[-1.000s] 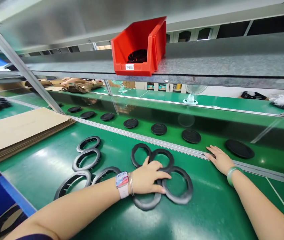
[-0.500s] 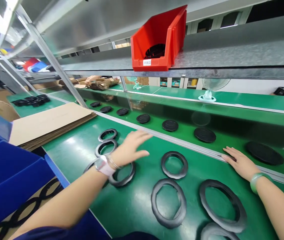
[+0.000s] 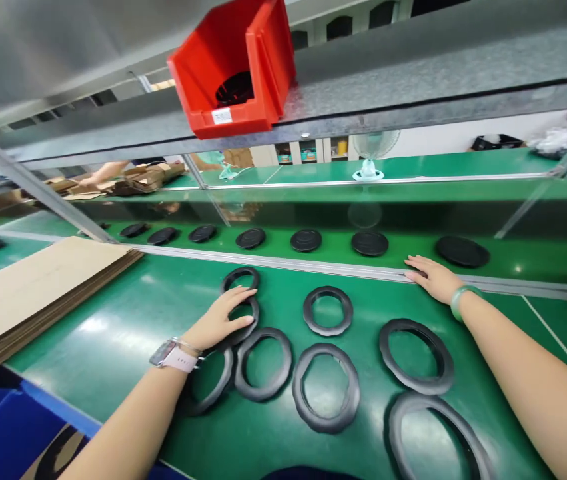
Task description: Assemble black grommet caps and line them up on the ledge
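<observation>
Fingers of left hand loose over black ring, grip of right hand unclear; black parts in red bin.

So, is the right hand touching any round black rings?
No, the right hand lies at the silver metal rail, with green tabletop between it and the nearest black ring.
</observation>
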Tool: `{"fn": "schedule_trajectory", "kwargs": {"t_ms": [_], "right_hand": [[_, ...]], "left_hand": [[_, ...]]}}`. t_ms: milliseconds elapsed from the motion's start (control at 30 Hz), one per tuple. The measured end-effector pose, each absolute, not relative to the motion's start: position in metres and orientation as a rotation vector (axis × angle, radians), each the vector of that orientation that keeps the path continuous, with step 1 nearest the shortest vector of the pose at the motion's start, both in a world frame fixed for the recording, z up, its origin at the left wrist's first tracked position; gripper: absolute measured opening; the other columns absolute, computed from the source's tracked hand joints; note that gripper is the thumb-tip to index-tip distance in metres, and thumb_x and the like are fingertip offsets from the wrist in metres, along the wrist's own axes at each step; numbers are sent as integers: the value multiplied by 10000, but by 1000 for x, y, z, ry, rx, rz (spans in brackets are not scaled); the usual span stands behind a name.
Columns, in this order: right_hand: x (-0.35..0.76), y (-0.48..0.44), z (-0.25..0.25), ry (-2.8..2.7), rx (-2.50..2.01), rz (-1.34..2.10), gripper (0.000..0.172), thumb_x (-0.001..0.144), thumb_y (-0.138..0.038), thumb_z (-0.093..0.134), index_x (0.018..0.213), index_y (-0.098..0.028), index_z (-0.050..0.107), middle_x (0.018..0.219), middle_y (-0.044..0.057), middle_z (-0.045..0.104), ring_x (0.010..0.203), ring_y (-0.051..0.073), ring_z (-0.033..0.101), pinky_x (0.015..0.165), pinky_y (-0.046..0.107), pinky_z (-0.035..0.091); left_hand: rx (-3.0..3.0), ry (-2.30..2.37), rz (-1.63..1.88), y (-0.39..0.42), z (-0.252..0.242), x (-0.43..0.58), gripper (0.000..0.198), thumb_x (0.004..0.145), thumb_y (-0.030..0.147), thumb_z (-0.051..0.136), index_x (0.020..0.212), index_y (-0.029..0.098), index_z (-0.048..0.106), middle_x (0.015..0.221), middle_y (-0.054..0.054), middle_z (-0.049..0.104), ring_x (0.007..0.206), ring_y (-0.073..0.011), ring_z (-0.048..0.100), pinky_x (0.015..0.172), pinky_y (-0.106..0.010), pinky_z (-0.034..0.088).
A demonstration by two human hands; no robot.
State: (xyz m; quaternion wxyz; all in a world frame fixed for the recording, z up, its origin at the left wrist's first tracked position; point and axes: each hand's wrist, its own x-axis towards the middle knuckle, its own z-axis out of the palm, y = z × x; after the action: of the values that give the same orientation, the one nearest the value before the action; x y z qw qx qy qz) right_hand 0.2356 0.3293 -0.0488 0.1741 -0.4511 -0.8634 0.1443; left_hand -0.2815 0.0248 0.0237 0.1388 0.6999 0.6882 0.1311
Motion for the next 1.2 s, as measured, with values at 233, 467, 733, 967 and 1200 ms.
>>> {"fn": "schedule_trajectory", "kwargs": {"t_ms": [233, 467, 733, 967, 1200], "right_hand": [[230, 327, -45, -2339, -1161, 496, 442, 893, -420, 618, 1261, -178, 661, 1387, 95, 550, 1371, 317, 414, 1183, 524, 315], [230, 331, -45, -2299, -1151, 552, 416, 891, -368, 709, 1262, -184, 666, 1381, 85, 554, 1356, 290, 439, 1184, 478, 327], [232, 328, -42, -2288, -1134, 571, 358, 887, -316, 723, 1230, -223, 687, 1369, 48, 567, 1358, 272, 440, 1187, 473, 327], [235, 326, -39, -2268, -1122, 588, 309, 906, -328, 689, 1186, -199, 707, 1329, 73, 600, 1333, 279, 470, 1176, 479, 343], [240, 324, -36, -2263, -1071, 648, 356, 920, -423, 654, 1178, -184, 709, 1307, 89, 615, 1322, 285, 480, 1176, 495, 334]], "left_hand": [[2203, 1399, 250, 91, 34, -162, 660, 880, 627, 589, 1445, 320, 438, 1544, -78, 377, 1451, -300, 276, 1212, -540, 196], [2275, 1225, 138, 113, 31, -107, 711, 853, 670, 595, 1462, 358, 401, 1550, -83, 351, 1425, -335, 304, 1183, -596, 216], [2258, 1172, 276, 117, 20, -124, 671, 898, 621, 563, 1476, 329, 386, 1552, -60, 360, 1430, -308, 303, 1198, -509, 252], [2341, 1227, 237, 117, 16, -115, 699, 870, 612, 607, 1480, 351, 388, 1552, -79, 365, 1431, -347, 300, 1175, -620, 203], [2364, 1334, 241, 112, 40, -127, 675, 882, 667, 541, 1452, 325, 424, 1567, -62, 346, 1465, -340, 239, 1185, -639, 110]]}}
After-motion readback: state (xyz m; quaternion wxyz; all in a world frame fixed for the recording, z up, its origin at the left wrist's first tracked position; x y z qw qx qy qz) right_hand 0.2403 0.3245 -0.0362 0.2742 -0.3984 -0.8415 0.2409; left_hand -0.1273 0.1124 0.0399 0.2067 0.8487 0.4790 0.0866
